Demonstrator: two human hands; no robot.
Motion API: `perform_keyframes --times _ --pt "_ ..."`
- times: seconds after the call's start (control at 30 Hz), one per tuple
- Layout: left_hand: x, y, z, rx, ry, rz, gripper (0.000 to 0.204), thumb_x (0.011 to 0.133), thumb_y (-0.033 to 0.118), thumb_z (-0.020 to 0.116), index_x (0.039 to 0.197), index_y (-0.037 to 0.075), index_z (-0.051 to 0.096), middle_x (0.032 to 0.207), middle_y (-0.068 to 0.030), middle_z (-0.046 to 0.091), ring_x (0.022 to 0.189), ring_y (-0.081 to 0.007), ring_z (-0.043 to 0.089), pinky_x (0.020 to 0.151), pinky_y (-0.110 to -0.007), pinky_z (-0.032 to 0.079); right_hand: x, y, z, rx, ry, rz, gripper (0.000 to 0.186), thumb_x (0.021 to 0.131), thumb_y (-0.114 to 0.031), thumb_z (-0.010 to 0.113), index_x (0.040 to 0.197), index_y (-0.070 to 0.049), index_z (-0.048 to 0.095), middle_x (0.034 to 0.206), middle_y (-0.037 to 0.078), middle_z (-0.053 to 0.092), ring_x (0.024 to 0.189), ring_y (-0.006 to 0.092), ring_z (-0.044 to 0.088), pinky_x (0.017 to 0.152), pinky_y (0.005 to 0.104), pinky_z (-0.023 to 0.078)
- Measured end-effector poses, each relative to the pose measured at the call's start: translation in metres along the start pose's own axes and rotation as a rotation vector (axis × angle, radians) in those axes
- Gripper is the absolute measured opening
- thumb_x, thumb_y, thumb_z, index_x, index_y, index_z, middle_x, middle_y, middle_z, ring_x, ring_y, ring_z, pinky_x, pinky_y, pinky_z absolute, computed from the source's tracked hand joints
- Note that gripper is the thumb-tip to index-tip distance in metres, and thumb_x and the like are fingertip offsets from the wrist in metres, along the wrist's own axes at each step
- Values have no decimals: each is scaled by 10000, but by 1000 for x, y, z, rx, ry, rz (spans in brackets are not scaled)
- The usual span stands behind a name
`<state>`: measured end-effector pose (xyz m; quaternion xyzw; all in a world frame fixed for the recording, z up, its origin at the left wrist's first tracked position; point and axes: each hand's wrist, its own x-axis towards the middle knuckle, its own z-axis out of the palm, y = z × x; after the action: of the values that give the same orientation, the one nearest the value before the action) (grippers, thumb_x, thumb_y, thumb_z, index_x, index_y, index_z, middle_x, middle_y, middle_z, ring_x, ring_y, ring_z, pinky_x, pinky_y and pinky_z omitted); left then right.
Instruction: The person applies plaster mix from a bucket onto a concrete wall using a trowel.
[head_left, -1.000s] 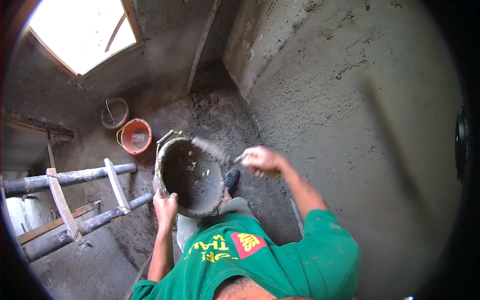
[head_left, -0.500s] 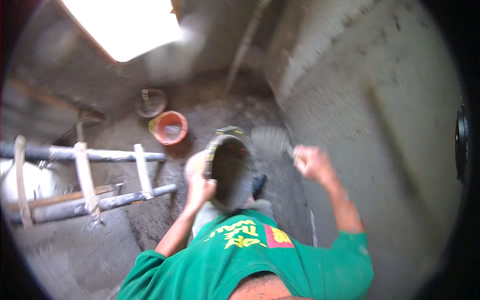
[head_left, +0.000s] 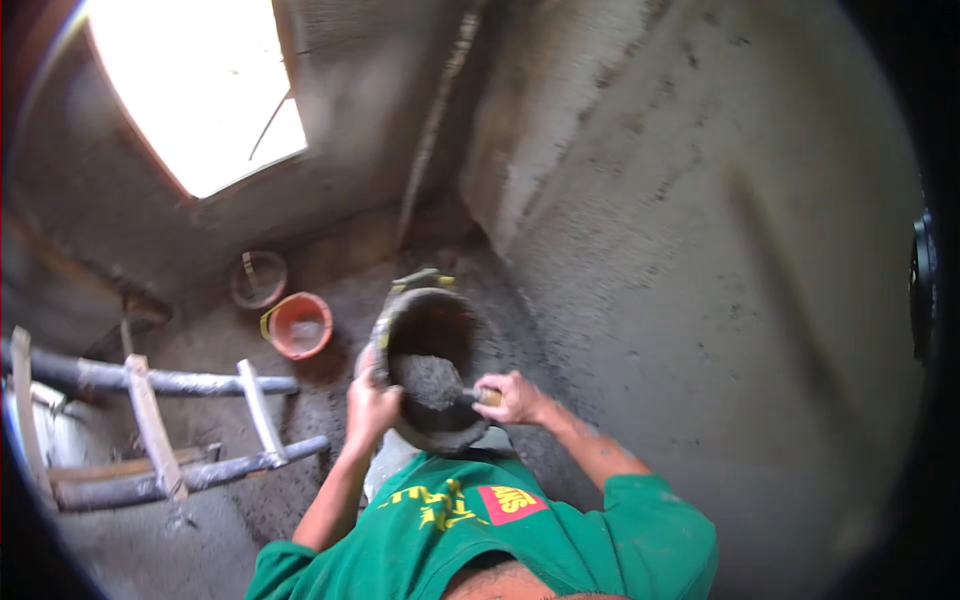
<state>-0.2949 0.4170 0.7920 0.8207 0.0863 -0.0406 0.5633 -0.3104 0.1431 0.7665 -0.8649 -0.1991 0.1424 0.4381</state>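
My left hand [head_left: 372, 405] grips the left side of a mortar-crusted bucket [head_left: 440, 325] held at my lap. My right hand [head_left: 510, 398] is closed round the wooden handle of a trowel [head_left: 430, 383], whose blade is inside the bucket with grey wet material on it. A yellowish handle lies at the bucket's top edge.
A ladder of pipes and wooden rungs [head_left: 148, 421] lies left. An orange bucket [head_left: 317, 342] and a round container [head_left: 281, 285] stand beyond on the rough floor [head_left: 520, 330]. A rough plastered wall [head_left: 680, 270] rises at right; a bright window opening [head_left: 195, 80] is upper left.
My right hand has moved left and down, bringing the trowel from outside the bucket into it. The bucket's mouth has turned more toward the camera, and the view has shifted between frames.
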Motion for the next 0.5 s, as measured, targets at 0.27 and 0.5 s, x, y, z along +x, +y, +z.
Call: perform_keyframes --times 0.27,0.5 --pt "-4 -33 27 -93 104 -222 350 697 -38 537 1041 -41 597 795 -84 635 698 -158 592 642 -299 473 79 48 -329 49 88 899 261 849 -221 639 1039 -41 629 643 27 541 467 72 446 376 221 417" --pt "3 -16 15 176 53 -29 380 713 -5 530 1084 -50 593 952 -246 665 930 -343 653 834 -392 491 25 -10 -396 -484 643 141 195 899 -220 524 785 -66 488 604 15 447 521 144 493 451 341 438"
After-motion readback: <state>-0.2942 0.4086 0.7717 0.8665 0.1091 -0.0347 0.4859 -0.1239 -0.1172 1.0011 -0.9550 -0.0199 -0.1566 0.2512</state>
